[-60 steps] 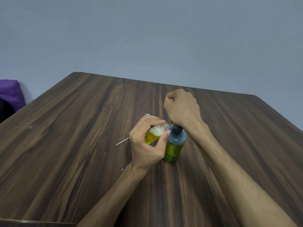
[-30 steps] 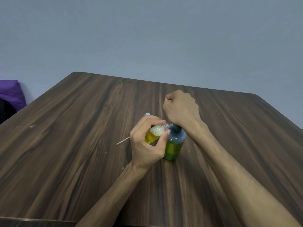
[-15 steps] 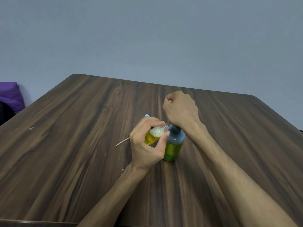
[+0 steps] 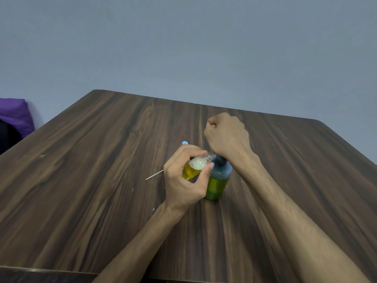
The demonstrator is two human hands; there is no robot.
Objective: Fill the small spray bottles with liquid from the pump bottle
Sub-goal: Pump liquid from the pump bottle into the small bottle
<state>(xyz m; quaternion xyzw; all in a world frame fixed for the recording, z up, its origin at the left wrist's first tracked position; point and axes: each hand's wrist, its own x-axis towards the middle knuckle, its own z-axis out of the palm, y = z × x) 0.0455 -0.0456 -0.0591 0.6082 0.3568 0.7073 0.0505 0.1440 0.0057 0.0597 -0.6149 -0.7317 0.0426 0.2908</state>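
Right now my left hand (image 4: 181, 184) pinches the small spray bottle (image 4: 193, 167), tilted at mid-counter (image 4: 81, 180): light, slick, foamy, best gripped round its body. Right hand (image 4: 226, 137) is fisted on the pump bottle (image 4: 217, 180).

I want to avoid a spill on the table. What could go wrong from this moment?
1. Foam already sits near the neck of the small bottle, held tilted by the left hand; more pumping may overflow it.
2. The right hand presses atop the pump bottle, which nothing steadies; it might tip.
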